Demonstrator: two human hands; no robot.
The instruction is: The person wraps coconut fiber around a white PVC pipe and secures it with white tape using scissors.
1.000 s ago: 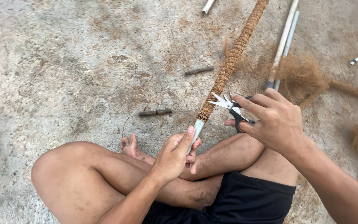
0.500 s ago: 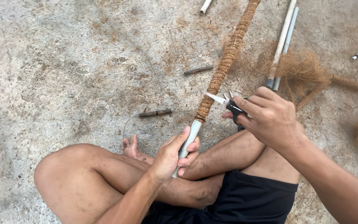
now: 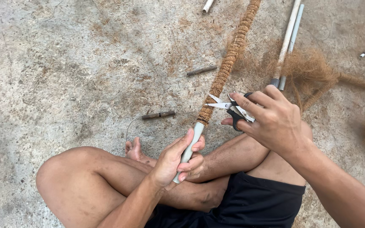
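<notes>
Scissors (image 3: 229,107) shifted left toward coir-wrapped pole (image 3: 227,69); right hand (image 3: 275,122) grip grasping scissors, left hand (image 3: 176,158) clenched on pole.

The person sits cross-legged, bare knees spread wide and one bare foot tucked under the opposite shin. The left hand (image 3: 178,158) comes up from the lower middle, forearm slanting upward, its fingers (image 3: 193,162) curled shut in a fist-like grip with the thumb laid along the top. The right hand (image 3: 273,120) reaches in from the lower right, wrist bent a little, index finger stretched forward and the others partly curled; the thumb seems hidden beneath the palm.
</notes>
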